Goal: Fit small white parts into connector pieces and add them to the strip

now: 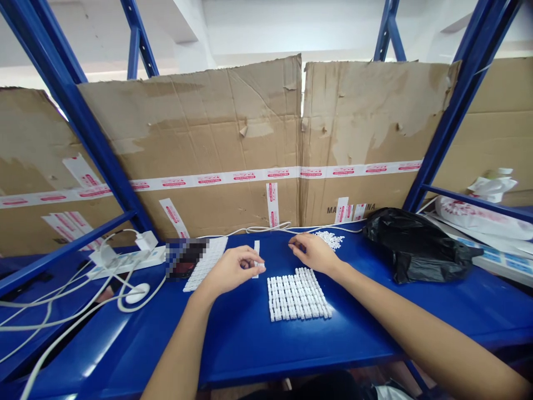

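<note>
**Bright, even light; edges bending**

Brightest up top, where the white ceiling [258, 28] is nearly washed out. Pale sheen glints off the blue counter [250, 344] at front left. Only faint, short shadows under the left hand [231, 272] and right hand [314, 253]. The white strip [256, 256] pinched in the left hand reads crisp. Blue frame posts [70, 105] bow outward at the sides. One pixelated patch [183, 258] mid-left.

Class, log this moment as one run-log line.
left hand: pinches white strip | right hand: curled beside loose white pieces | white parts grid: flat on blue table
</note>
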Available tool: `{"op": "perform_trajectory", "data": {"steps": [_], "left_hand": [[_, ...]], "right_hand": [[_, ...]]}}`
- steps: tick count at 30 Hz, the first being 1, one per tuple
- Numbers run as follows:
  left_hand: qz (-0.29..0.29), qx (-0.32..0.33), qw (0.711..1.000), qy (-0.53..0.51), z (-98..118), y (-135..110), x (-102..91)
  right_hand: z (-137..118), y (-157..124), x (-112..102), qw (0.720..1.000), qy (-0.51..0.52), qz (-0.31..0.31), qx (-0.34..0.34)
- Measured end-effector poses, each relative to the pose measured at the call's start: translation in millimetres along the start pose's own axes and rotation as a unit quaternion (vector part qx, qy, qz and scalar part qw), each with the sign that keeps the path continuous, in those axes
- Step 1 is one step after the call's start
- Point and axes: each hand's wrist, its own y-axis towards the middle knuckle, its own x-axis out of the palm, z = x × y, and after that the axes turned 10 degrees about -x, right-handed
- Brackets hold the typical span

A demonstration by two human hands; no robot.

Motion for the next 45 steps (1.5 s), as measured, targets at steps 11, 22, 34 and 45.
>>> {"op": "perform_trajectory", "data": {"steps": [11,22,34,45], "left_hand": [[-0.02,-0.059,0.995,0.079,-30,-40,9.9],[0.057,-0.053,0.997,-0.003,-37,-27,24.2],[0.162,0.02,0.984,0.07,14,4,22.7],[0.195,0.088,0.974,0.07,14,72,56.9]], "right_hand": [[-4,1,6,1.0,0.029,0.001,0.001],[-6,2,8,1.0,0.031,-0.005,0.002],[17,-3,-21,0.966,0.187,-0.178,-0.023],[9,3,8,0.983,0.162,-0.083,-0.004]]}}
